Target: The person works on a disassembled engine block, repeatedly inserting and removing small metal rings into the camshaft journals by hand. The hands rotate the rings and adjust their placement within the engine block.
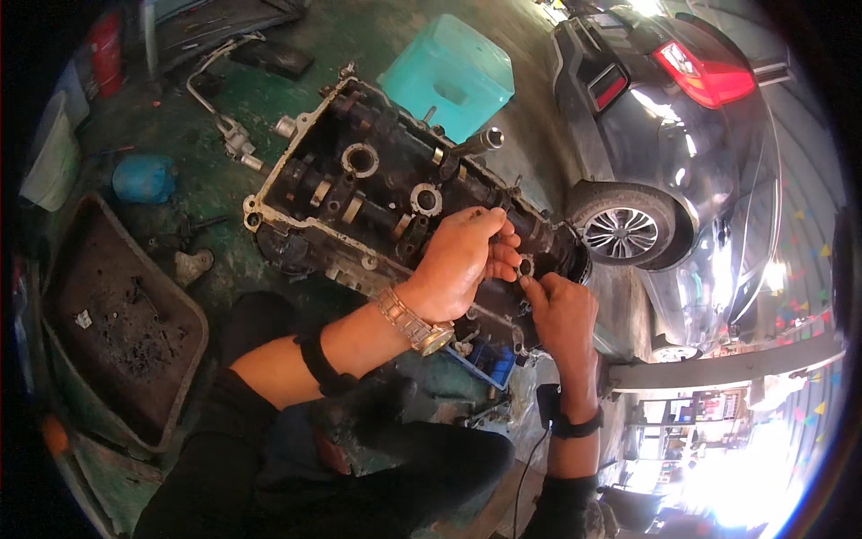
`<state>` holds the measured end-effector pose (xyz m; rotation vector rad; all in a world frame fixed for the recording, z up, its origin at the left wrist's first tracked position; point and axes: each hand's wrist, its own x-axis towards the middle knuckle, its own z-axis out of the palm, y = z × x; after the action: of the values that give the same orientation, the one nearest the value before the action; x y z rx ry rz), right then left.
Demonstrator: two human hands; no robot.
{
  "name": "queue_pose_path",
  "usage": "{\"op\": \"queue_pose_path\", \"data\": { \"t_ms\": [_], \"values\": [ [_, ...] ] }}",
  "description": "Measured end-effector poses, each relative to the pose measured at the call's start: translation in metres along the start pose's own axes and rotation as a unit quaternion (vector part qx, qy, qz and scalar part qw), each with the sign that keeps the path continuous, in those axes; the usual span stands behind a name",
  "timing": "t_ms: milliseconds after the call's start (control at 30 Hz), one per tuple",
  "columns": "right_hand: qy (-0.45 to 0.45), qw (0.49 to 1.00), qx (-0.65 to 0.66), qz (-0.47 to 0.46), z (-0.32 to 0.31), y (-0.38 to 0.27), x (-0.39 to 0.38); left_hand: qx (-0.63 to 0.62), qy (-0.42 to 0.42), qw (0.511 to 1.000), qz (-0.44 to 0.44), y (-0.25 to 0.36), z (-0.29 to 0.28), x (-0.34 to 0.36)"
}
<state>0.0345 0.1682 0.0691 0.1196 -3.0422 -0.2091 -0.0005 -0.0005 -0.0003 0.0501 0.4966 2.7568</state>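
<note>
An engine cylinder head (391,256) with blackened insides and a pale rim lies before me, its camshafts and several round openings showing. Over its right half is my left hand (462,260), with curled fingers and the thumb against the forefinger; what they hold, if anything, is too small to make out. Closed too, my right hand (564,314) has its thumb and forefinger beside a small metal ring (527,267) at the engine's right end. Whether its fingertips grip anything is hidden. A socket tool (485,141) stands up from the far edge of the engine.
A turquoise plastic stool (453,76) stands beyond the engine. To the left are a dirty dark tray (121,332), a blue container (144,179) and a metal pipe fitting (235,142) on the green floor. A blue basket (489,364) sits below the engine; a dark car (664,135) is parked at right.
</note>
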Motion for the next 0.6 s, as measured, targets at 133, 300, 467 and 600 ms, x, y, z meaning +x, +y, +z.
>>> {"op": "queue_pose_path", "data": {
  "t_ms": [133, 300, 467, 600],
  "values": [
    [0.027, 0.996, 0.082, -0.008, 0.000, -0.001, -0.008, -0.014, 0.000, 1.000, 0.005, -0.001, -0.002, 0.001],
    [0.062, 0.985, 0.162, -0.022, 0.003, 0.002, -0.014, -0.033, -0.028, 0.999, -0.008, -0.004, -0.010, 0.004],
    [0.074, 0.982, 0.131, -0.111, 0.003, 0.008, -0.010, -0.012, -0.008, 1.000, -0.008, -0.005, -0.008, 0.006],
    [0.057, 0.984, 0.122, -0.118, 0.002, 0.011, -0.010, -0.007, 0.002, 1.000, -0.012, -0.004, -0.006, 0.005]
  ]
}}
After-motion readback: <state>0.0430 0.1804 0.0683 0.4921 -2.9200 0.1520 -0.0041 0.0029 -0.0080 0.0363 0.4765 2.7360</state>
